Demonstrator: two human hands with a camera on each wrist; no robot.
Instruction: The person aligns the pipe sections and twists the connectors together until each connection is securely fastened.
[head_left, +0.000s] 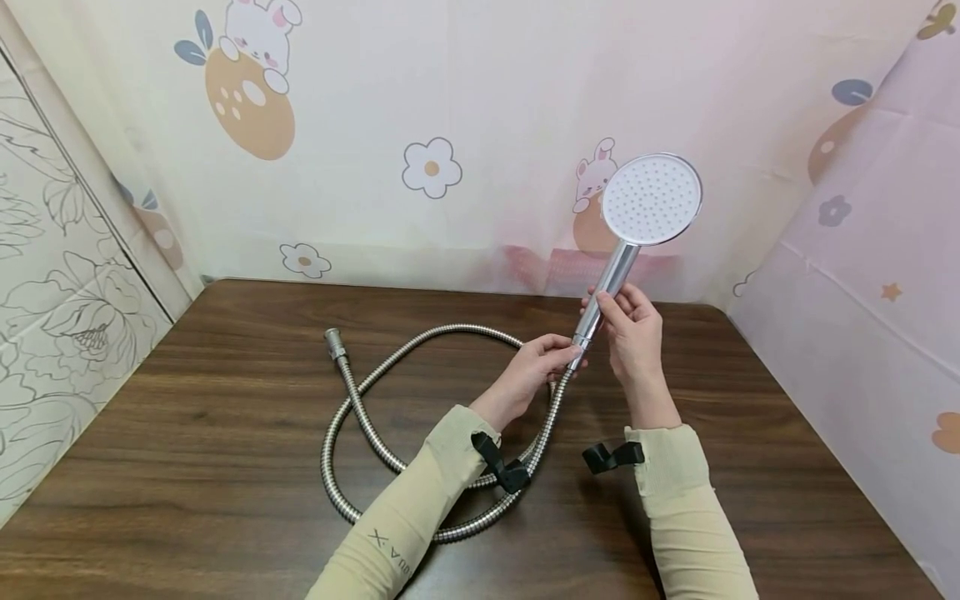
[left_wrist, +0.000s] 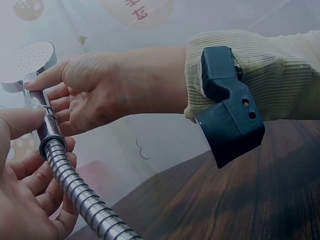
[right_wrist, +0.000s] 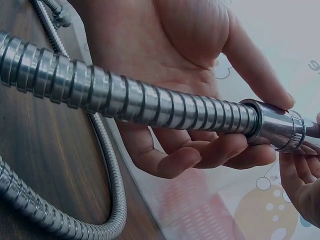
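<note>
A chrome handheld shower head with a round white nozzle face is raised above the table, tilted to the upper right. Its handle is gripped by my right hand, thumb along the front. Just below, my left hand pinches the metal collar where the hose meets the handle. The ribbed metal hose runs down from there and loops on the table. In the left wrist view, the left thumb presses on the collar and the other fingers curl behind the hose.
The hose's free end carries a chrome connector lying on the left part of the brown wooden table. Behind stands a patterned curtain. Black camera mounts are strapped at both sleeve cuffs.
</note>
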